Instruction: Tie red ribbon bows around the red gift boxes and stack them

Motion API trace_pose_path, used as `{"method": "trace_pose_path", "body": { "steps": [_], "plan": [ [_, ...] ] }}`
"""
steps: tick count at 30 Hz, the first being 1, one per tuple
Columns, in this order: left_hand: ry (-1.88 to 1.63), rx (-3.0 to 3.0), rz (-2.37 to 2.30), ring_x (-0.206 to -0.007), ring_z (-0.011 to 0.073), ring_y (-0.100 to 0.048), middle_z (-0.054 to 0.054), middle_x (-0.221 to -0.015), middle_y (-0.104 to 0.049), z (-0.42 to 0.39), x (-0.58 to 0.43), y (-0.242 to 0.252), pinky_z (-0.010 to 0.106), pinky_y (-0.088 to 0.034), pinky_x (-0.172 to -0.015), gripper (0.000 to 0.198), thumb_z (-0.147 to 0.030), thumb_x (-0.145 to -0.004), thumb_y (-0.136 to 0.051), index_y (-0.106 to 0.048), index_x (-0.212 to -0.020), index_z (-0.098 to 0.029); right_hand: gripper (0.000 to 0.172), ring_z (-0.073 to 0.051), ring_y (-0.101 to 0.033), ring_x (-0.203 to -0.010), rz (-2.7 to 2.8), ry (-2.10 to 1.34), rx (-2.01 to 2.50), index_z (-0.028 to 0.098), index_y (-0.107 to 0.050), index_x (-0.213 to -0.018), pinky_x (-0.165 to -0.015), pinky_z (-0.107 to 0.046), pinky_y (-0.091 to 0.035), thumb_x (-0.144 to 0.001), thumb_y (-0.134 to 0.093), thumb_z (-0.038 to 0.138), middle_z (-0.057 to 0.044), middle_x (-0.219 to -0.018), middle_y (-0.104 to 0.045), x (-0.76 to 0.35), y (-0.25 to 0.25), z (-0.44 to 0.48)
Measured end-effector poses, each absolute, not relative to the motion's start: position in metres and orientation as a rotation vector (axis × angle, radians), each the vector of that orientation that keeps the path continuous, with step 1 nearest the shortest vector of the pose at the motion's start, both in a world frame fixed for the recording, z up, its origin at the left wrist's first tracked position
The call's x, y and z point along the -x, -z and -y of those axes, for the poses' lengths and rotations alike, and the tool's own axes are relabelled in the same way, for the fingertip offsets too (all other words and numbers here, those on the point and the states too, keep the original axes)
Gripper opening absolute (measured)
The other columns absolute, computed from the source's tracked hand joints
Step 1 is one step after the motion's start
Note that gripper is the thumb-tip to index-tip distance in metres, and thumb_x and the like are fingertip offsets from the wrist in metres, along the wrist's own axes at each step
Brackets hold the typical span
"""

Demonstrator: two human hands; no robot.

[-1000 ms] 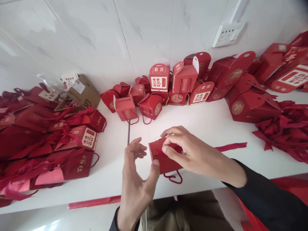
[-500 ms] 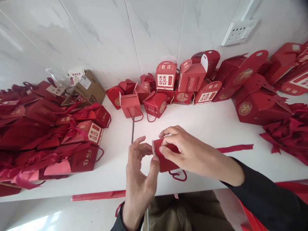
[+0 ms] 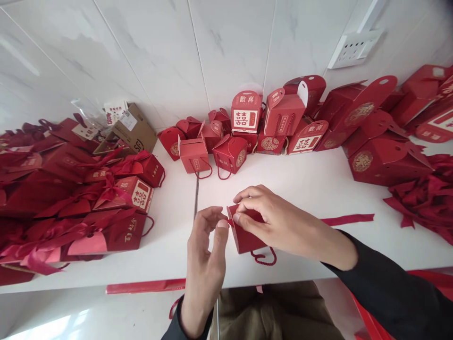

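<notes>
A small red gift box [image 3: 249,236] sits low on the white table, partly covered by my right hand [image 3: 260,215]. The fingers and thumb of that hand are closed at the top of the box; exactly what they pinch is hidden. My left hand [image 3: 208,250] is at the box's left side, thumb and forefinger together on a small red end that looks like ribbon. A dark red ribbon [image 3: 348,219] lies flat on the table and runs behind my right wrist. From the box's near side hangs a twisted red cord handle [image 3: 265,257].
Red gift boxes with bows crowd the left, beside a brown cardboard box [image 3: 136,130]. More boxes [image 3: 244,113] stand along the tiled wall [image 3: 159,56]. At right are larger red boxes [image 3: 389,158] and a heap of ribbon [image 3: 428,198]. The table's near edge is close.
My left hand has let go of the box's left flap and moved slightly left, its thumb and forefinger now closed on a small red end. My right hand stays on the box.
</notes>
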State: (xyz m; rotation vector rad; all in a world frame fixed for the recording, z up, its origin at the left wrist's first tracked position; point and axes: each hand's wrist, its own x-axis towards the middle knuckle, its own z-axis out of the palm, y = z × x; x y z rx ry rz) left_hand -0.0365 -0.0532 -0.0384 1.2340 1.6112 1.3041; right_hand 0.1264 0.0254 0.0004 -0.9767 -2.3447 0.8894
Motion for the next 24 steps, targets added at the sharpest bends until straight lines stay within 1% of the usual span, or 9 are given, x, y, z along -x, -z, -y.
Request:
{"method": "trace_pose_path", "body": {
  "steps": [3, 5, 7, 10, 13, 17, 20, 22, 24],
  "plan": [
    [-1.213, -1.227, -1.592, -0.081, 0.0178, -0.062, 0.003, -0.085, -0.067, 0.049, 0.038, 0.037, 0.031, -0.049, -0.079, 0.024, -0.041, -0.098, -0.058, -0.064, -0.089, -0.02, 0.022, -0.023, -0.062, -0.115, 2.329, -0.905, 0.952, 0.018, -0.07, -0.086, -0.1, -0.033, -0.046, -0.103, -0.057, 0.021, -0.008, -0.112, -0.072, -0.127, 0.0, -0.025],
    [-1.218, -1.234, -1.578, -0.077, 0.0177, -0.061, 0.002, -0.077, -0.065, 0.048, 0.042, 0.035, 0.031, -0.048, -0.075, 0.026, -0.041, -0.096, -0.06, -0.064, -0.083, -0.019, 0.017, -0.022, -0.062, -0.116, 2.269, -0.941, 0.982, 0.02, -0.07, -0.094, -0.101, -0.033, -0.046, -0.104, -0.057, 0.026, -0.007, -0.112, -0.072, -0.131, 0.0, -0.023],
    [-1.282, -1.203, -1.611, -0.073, 0.017, -0.06, 0.002, -0.076, -0.064, 0.049, 0.051, 0.031, 0.028, -0.047, -0.068, 0.025, -0.042, -0.094, -0.062, -0.065, -0.083, -0.02, 0.018, -0.022, -0.063, -0.116, 2.164, -0.984, 1.067, 0.023, -0.068, -0.106, -0.099, -0.034, -0.048, -0.106, -0.055, 0.033, -0.005, -0.117, -0.071, -0.137, -0.001, -0.023],
    [-1.466, -1.081, -1.711, -0.07, 0.0153, -0.057, 0.001, -0.077, -0.064, 0.05, 0.077, 0.026, 0.026, -0.045, -0.061, 0.022, -0.041, -0.089, -0.069, -0.066, -0.084, -0.02, 0.032, -0.025, -0.065, -0.114, 2.007, -1.053, 1.24, 0.026, -0.066, -0.116, -0.091, -0.037, -0.052, -0.108, -0.046, 0.05, -0.005, -0.124, -0.07, -0.153, 0.0, -0.024],
    [-1.669, -0.887, -1.804, -0.071, 0.0161, -0.059, 0.0, -0.077, -0.063, 0.05, 0.109, 0.021, 0.028, -0.048, -0.066, 0.019, -0.038, -0.082, -0.073, -0.064, -0.081, -0.021, 0.043, -0.028, -0.066, -0.115, 1.905, -1.107, 1.337, 0.026, -0.066, -0.117, -0.093, -0.04, -0.053, -0.107, -0.041, 0.06, -0.008, -0.124, -0.071, -0.174, 0.006, -0.025],
    [-1.729, -0.789, -2.112, -0.075, 0.0179, -0.059, -0.001, -0.08, -0.062, 0.06, 0.135, 0.015, 0.031, -0.047, -0.072, 0.02, -0.036, -0.079, -0.075, -0.063, -0.088, -0.022, 0.045, -0.028, -0.066, -0.118, 1.886, -1.283, 1.363, 0.028, -0.067, -0.122, -0.095, -0.038, -0.054, -0.104, -0.045, 0.064, -0.006, -0.127, -0.071, -0.202, 0.019, -0.021],
    [-1.566, -0.953, -2.343, -0.076, 0.0187, -0.057, 0.0, -0.079, -0.061, 0.077, 0.13, 0.021, 0.031, -0.045, -0.07, 0.022, -0.042, -0.086, -0.071, -0.063, -0.086, -0.022, 0.043, -0.028, -0.065, -0.119, 1.884, -1.302, 1.414, 0.031, -0.065, -0.127, -0.093, -0.037, -0.054, -0.102, -0.052, 0.063, -0.004, -0.132, -0.069, -0.216, 0.028, -0.013],
    [-1.304, -1.119, -2.196, -0.07, 0.0194, -0.056, 0.001, -0.072, -0.062, 0.088, 0.113, 0.032, 0.031, -0.046, -0.065, 0.036, -0.054, -0.092, -0.062, -0.065, -0.077, -0.022, 0.041, -0.028, -0.063, -0.121, 1.892, -1.263, 1.42, 0.032, -0.064, -0.128, -0.092, -0.036, -0.054, -0.1, -0.056, 0.062, -0.003, -0.134, -0.067, -0.22, 0.032, -0.007],
    [-1.082, -1.221, -1.93, -0.067, 0.0212, -0.059, 0.005, -0.07, -0.066, 0.095, 0.088, 0.045, 0.032, -0.048, -0.061, 0.047, -0.064, -0.091, -0.059, -0.072, -0.074, -0.022, 0.038, -0.028, -0.064, -0.12, 1.925, -1.248, 1.39, 0.031, -0.064, -0.125, -0.092, -0.037, -0.053, -0.098, -0.06, 0.058, -0.004, -0.133, -0.068, -0.22, 0.033, -0.003]
  ]
}}
